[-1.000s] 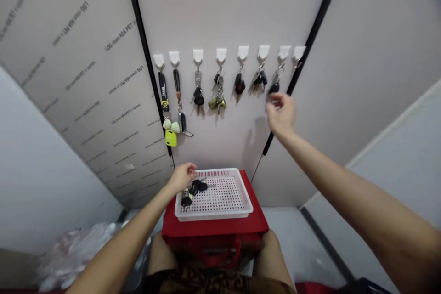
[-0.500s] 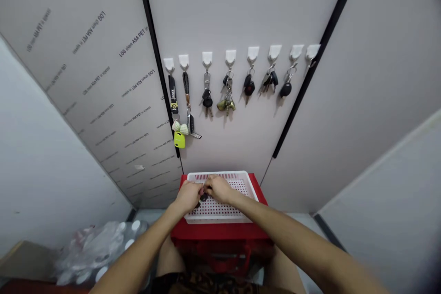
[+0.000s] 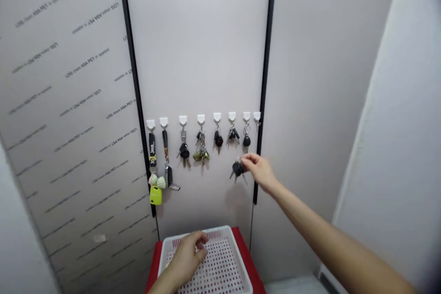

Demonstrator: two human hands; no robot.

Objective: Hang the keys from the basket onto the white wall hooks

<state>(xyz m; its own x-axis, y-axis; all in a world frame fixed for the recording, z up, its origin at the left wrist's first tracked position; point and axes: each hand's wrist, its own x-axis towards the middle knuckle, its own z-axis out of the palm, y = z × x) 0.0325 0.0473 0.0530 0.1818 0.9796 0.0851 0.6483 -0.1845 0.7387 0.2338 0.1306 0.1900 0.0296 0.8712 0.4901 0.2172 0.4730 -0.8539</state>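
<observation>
Lifted off the tray since the earlier frame, a key bunch [image 3: 237, 168] is pinched in the right hand [image 3: 260, 171] just below the last hook [image 3: 257, 117]; the left hand [image 3: 188, 257] is curled over the tray [image 3: 229, 239], its grip indeterminable.

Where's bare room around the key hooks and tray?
Free: far-right white hook holds no keys; wall panel between hanging keys and basket tray; tray floor right of left hand. Crowded: hooks left of the right hand and its key bunch.
</observation>
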